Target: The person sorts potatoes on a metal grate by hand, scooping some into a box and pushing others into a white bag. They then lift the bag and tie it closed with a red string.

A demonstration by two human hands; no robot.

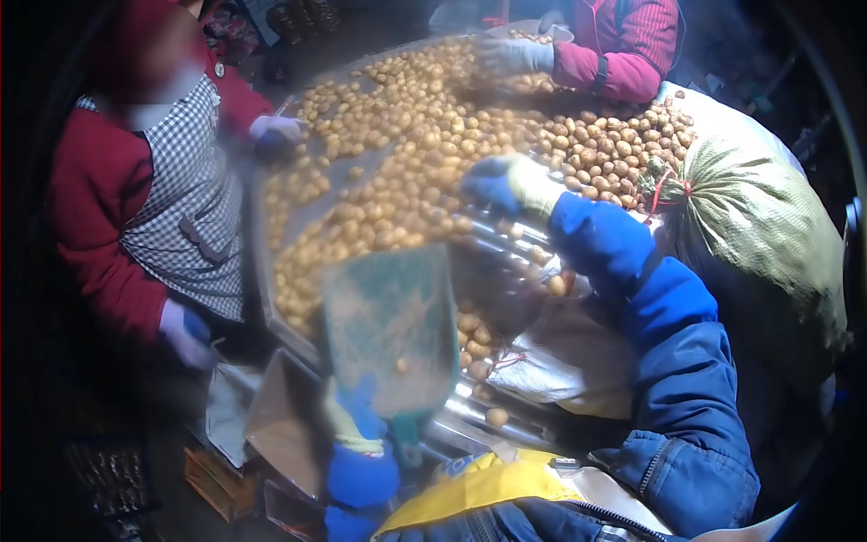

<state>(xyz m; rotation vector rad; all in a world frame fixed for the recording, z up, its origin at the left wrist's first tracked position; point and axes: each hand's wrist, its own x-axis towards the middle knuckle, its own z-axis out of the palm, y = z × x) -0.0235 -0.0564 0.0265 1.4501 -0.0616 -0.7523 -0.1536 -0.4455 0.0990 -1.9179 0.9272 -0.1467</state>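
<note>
1. Your left hand (357,417), gloved, is at 7 o'clock, closed on the near left corner of a green scoop (388,307); blur hides the exact finger grip.
2. The scoop, dusty and worn, is just below centre towards 7 o'clock, its wide end pointing to 12 and its short handle to 6. One small potato (402,365) shows against its face.
3. Your right hand (513,184), also gloved, is between 1 and 2 o'clock, reaching over the potatoes (406,135). It is blurred, so you cannot tell whether its fingers are spread or pressed together, or whether it pinches anything.
4. The potatoes cover most of the desk (312,215), from 9 round to 1 o'clock; a browner heap (619,149) lies at 2.
5. Shiny metal bars (462,402) run below your right arm, with a loose potato (497,417) on them at 5 o'clock.
6. A white sack (573,348) lies at 4 o'clock; a full green sack (759,226), tied with red string, stands at 3.
7. A person in a checked apron (185,194) stands at 10 o'clock; another, in a red sleeve (601,72), reaches over the potatoes from 1.
</note>
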